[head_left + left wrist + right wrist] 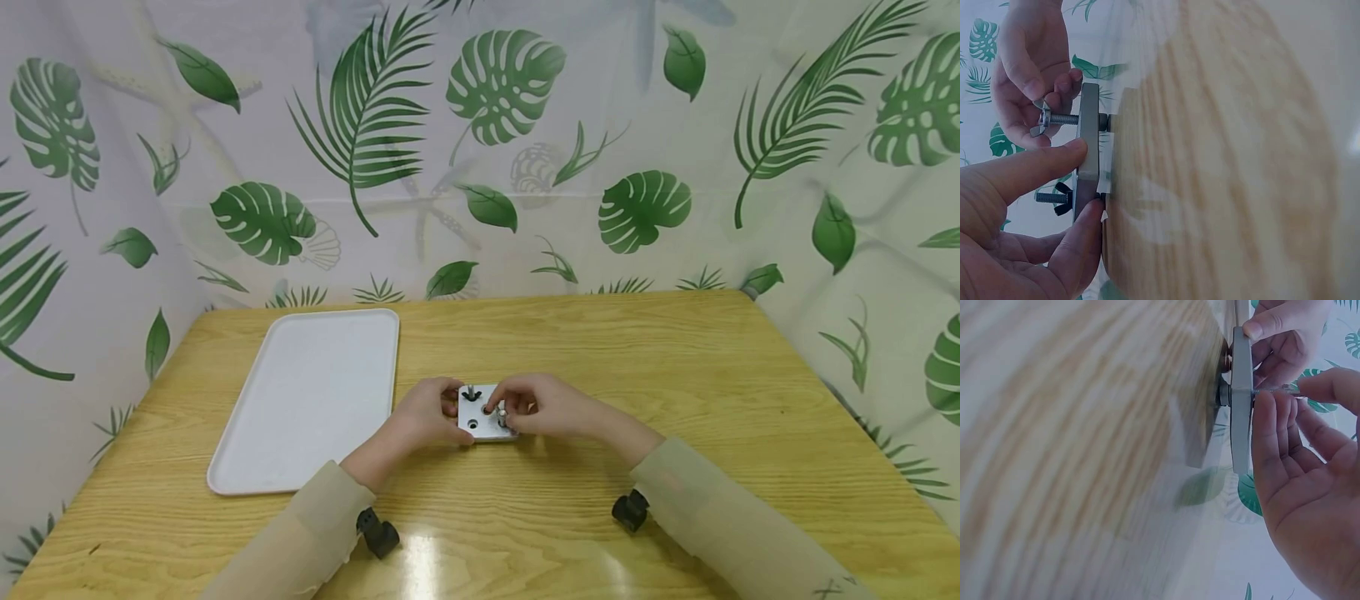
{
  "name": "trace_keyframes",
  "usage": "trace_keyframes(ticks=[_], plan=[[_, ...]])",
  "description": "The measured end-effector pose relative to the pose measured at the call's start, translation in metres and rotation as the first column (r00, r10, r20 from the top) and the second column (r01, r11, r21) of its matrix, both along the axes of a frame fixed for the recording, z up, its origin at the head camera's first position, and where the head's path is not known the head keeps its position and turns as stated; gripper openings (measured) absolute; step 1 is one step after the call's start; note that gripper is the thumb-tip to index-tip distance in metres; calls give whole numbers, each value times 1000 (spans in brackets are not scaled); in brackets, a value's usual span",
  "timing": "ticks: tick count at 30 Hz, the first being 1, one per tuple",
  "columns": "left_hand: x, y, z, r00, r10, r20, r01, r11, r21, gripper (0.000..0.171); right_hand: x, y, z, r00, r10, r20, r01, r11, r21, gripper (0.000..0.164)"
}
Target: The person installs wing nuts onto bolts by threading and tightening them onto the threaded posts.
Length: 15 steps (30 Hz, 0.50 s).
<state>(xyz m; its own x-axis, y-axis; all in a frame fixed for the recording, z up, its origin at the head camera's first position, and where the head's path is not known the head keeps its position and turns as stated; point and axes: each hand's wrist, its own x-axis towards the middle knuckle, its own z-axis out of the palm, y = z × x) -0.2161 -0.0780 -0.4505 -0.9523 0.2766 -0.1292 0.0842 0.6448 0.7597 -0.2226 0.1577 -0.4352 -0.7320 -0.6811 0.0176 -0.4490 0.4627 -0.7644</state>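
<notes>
A small silver metal plate (486,431) with holes stands slightly raised on bolt heads over the table. My left hand (423,414) grips its left side, thumb at the near edge and fingers at the far one. A black wing nut (1062,199) sits on a threaded bolt at the plate's far left, close against the metal. At the right, a silver wing nut (1042,119) is near the top of a second bolt (1065,119), with bare thread below it. My right hand (551,406) pinches this silver wing nut between thumb and finger.
A white rectangular tray (315,400) lies to the left on the wooden table (600,350). Leaf-printed cloth (555,167) hangs behind and along both sides. A black wrist camera (377,533) is on the left forearm, another (630,510) on the right.
</notes>
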Motion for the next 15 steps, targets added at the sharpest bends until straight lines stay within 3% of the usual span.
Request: trace_keyframes(ticks=[7,15], plan=[[0,-1,0,1000,-1,3,1,1000,10,80,0,-4,-1,997,-78,-10,78,997,4,15],[0,-1,1,1000,-4,7,4,1000,25,80,2,-14,-3,976,-174,-133,186,979,82,19]])
